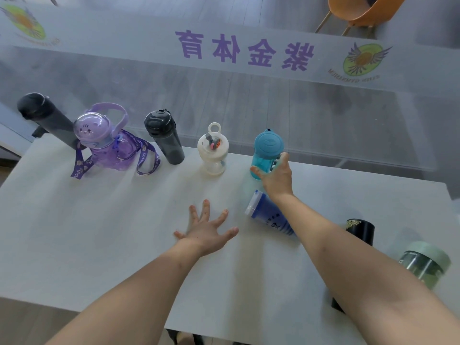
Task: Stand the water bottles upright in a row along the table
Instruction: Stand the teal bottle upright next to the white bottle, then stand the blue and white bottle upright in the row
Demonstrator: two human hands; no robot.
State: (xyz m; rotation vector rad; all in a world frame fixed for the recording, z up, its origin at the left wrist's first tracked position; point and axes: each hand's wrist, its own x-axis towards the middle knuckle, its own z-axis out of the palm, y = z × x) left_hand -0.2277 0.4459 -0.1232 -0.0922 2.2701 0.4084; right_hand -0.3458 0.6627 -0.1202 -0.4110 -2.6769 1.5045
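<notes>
We are gripping the teal bottle (268, 151) low on its body with our right hand (276, 176), thumb on one side and fingers wrapping the other. It is standing at the right end of the row along the far edge of the worktop (99, 232), near the white bottle (213, 151). Our left hand (207, 229) is lying spread wide over the worktop, holding nothing; whether it is pressing down we cannot tell.

To do this step well, we judge, we should be seating the base flat. We should be lining it up with the white bottle, the dark grey bottle (164, 138), the purple bottle (104, 145) and the black bottle (46, 118). Then we should be loosening the fingers straight outward so nothing tips.

Three more look to be lying down: the dark blue bottle (268, 217) under our right forearm, a black flask (362, 231) and a green-lidded bottle (423, 265) near the right edge. Drawing the arm back carelessly could be knocking the blue one.

The worktop is showing pale grey and matt. Behind it a glass wall is carrying purple characters (245, 51) and a winged logo (363, 59), and an orange chair (358, 8) is standing beyond.
</notes>
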